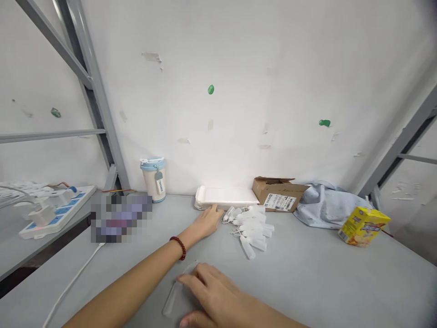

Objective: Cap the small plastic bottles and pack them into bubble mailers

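My left hand (207, 221), with a dark red bead bracelet (180, 248) at the wrist, reaches forward with its fingers stretched out. Its fingertips are at the front edge of a flat white stack or tray (228, 196). Just right of it lies a pile of small frosted white tags (252, 225) with thin white loops. Closer to me, my right hand (218, 294) rests low over the table, thumb apart from the fingers. Under and beside its fingertips lies a translucent plastic strip (172, 298); part of it is hidden by the hand.
An open cardboard box (278, 196), a light blue cloth (321, 205) and a yellow drink carton (363, 227) stand to the right. A cream cup with blue lid (153, 180), a blurred purple item (119, 218), a white cable (73, 280) and power strips (64, 209) are left.
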Tool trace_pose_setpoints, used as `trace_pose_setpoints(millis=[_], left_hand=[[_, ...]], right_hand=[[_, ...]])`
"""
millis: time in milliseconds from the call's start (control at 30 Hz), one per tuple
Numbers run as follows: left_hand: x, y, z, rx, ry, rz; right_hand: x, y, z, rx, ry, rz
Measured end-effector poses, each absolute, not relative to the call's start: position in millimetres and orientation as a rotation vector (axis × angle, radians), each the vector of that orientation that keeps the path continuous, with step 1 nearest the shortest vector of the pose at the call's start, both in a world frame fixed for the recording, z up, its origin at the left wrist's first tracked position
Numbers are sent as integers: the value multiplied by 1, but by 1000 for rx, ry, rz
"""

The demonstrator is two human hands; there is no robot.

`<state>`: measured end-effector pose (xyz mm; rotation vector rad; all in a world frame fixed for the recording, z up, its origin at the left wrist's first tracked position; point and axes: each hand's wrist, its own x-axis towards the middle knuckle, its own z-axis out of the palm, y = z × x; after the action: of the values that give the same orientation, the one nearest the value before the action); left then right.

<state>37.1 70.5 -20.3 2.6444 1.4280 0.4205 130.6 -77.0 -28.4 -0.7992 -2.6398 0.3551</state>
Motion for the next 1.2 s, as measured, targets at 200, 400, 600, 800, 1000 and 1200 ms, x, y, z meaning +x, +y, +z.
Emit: trace_pose_setpoints(millis=[200,400,600,800,1000,1200], left_hand=[[27,66,-19,2559,1414,497],[-5,50,-15,2288,1341,642],[-34,45,-16,1871,1260,678],[-25,41,-9,1587,1280,770],[-14,17,16,1567,1160,894],[-12,3,22,1731,1149,917]], right_hand=[[121,-68,-57,-754,-2677,13],[124,-74,-44,-743,-2696,22],[131,-78,-23,-824,-2763,140],[142,-67,-13,-1009,-2691,254],[150,-55,-16,-1100,-2583,181],[151,-52,-16,-1242,-2535,318]])
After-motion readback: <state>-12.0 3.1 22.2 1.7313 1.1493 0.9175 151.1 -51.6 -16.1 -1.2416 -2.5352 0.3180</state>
